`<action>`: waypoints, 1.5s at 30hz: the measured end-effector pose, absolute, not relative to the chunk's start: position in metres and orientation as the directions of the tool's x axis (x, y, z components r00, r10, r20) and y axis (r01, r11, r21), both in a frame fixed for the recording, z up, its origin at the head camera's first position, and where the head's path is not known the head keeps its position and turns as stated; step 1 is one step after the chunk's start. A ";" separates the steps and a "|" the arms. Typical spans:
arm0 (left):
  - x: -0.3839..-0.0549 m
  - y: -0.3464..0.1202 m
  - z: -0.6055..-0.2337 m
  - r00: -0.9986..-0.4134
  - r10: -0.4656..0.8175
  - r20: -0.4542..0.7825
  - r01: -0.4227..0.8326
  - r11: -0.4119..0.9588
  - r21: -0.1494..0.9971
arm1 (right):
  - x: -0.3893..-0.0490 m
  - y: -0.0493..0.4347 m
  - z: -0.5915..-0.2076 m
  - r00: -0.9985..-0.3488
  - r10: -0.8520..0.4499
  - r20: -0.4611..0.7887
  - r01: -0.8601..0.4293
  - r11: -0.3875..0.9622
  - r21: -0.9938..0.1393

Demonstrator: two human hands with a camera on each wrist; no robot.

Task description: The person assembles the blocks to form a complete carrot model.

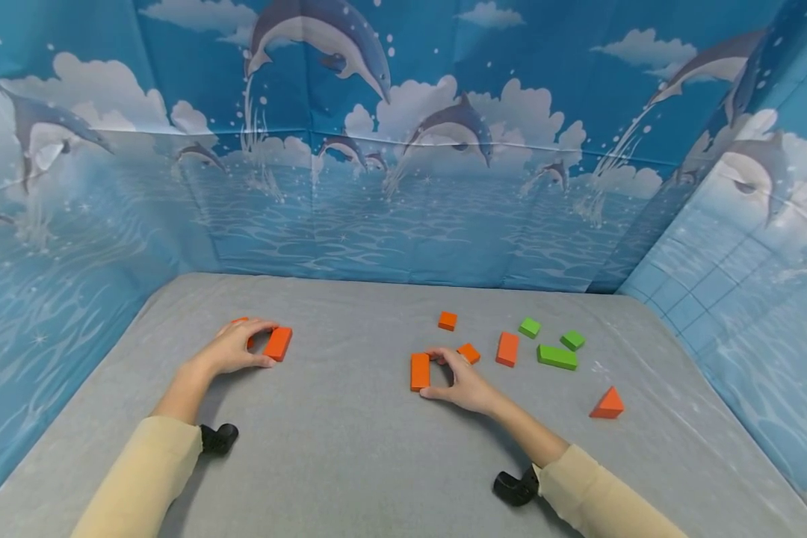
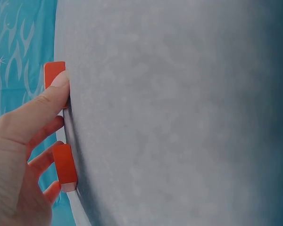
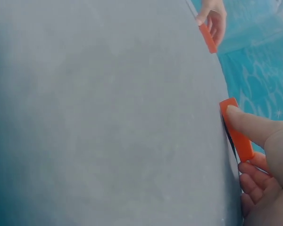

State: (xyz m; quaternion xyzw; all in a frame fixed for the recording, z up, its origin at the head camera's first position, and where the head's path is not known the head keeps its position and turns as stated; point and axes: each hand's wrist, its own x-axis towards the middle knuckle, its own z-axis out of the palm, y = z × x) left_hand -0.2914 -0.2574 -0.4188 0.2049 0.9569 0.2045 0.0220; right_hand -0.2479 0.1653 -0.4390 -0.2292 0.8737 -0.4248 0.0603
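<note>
On the left of the grey surface, my left hand (image 1: 232,350) pinches an orange rectangular block (image 1: 279,344) by its ends, thumb at the near end. A second orange block (image 2: 65,162) stands beside the other fingers in the left wrist view; in the head view the hand mostly hides it. Right of centre, my right hand (image 1: 467,385) grips another orange rectangular block (image 1: 420,372), thumb near its lower end and fingers at its far end. The right wrist view shows the thumb lying on that block (image 3: 243,141). A small orange block (image 1: 469,353) lies just behind the right hand.
Farther back is a small orange block (image 1: 447,321). To the right lie an orange rectangular block (image 1: 507,349), small green blocks (image 1: 529,327), a long green block (image 1: 557,357) and an orange triangular block (image 1: 608,404). A dolphin-print curtain (image 1: 403,217) borders the grey surface (image 1: 350,448).
</note>
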 end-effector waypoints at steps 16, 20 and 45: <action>-0.292 -0.246 -0.414 -0.930 0.361 0.074 0.349 0.801 0.487 | -0.250 0.167 -0.448 -0.893 -0.429 0.137 -0.383 0.567 -0.729; -0.292 -0.225 -0.409 -0.911 0.404 0.078 0.378 0.746 0.548 | -0.250 0.168 -0.448 -0.891 -0.432 0.142 -0.391 0.569 -0.724; -0.269 -0.074 -0.424 -0.863 0.493 0.108 0.449 0.651 0.612 | -0.250 0.169 -0.451 -0.886 -0.440 0.145 -0.397 0.558 -0.729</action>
